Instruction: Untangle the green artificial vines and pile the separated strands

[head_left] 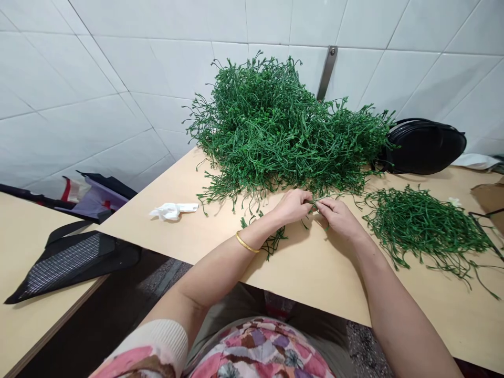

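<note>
A large heap of green artificial stems (283,126) lies on the table against the wall. In front of it, my left hand (295,206) pinches a green stem, its fingertips closed. Close beside it on the right, my right hand (336,216) has thumb and fingers pressed together on the same thin green piece. Several loose stems (273,242) lie partly under my left forearm, which wears a gold bangle (246,242). A smaller green pile (425,226) spreads out to the right of my right hand.
Crumpled white tissue (170,211) lies left on the table (149,231). At the back right stands a black round case (427,146). A black mesh-patterned bag (66,262) rests on the left table, near a purple item (96,197). A metal bracket (327,73) is on the wall.
</note>
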{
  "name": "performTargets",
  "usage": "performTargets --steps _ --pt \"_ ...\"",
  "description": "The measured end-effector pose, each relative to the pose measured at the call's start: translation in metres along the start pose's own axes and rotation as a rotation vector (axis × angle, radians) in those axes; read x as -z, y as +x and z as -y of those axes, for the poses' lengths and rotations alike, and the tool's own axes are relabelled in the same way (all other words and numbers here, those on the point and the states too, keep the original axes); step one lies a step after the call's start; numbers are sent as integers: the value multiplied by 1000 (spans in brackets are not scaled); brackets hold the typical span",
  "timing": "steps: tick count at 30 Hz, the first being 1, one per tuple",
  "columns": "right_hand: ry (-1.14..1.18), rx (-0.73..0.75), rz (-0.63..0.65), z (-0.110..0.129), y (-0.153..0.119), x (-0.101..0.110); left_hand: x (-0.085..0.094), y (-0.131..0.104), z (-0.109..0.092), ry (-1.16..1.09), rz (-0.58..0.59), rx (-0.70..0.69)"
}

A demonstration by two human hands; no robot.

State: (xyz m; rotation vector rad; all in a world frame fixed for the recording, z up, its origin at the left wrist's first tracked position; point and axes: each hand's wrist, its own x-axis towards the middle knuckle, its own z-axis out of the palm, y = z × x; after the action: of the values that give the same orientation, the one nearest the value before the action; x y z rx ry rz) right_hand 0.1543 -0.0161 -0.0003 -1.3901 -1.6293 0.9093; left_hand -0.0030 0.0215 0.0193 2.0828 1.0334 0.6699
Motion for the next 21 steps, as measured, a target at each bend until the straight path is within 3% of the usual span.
performTargets --steps 6,11,21 --pt "128 -21 7 4 -3 1 -1 3 4 -280 110 26" --pt "420 -22 29 10 -6 1 7 2 2 -634 322 -25" --pt "716 -115 -353 33 4 -20 -7 14 -2 -1006 264 156"
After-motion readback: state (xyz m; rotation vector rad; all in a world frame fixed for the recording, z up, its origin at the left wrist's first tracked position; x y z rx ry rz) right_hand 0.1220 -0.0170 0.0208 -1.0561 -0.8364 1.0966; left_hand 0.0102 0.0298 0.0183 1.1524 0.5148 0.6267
